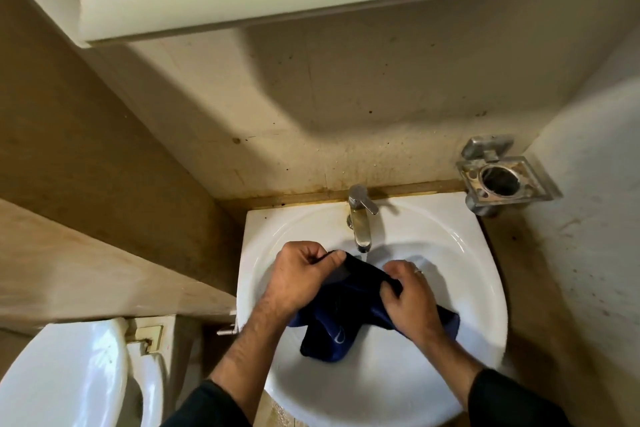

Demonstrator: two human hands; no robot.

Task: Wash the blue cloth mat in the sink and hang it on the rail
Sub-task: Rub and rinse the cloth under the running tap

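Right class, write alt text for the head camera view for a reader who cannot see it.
The left hand and right hand grip a dark blue cloth mat over a white ceramic sink, just under the chrome tap. A white toilet sits lower left.

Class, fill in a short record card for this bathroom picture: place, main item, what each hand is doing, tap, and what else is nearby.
Place: white sink in a small bathroom
Main item: blue cloth mat, bunched up over the basin
Left hand: grips the mat's upper left edge
Right hand: grips the mat's right part
Tap: above the mat; water flow hard to tell
Nearby: metal holder on the wall, toilet at lower left
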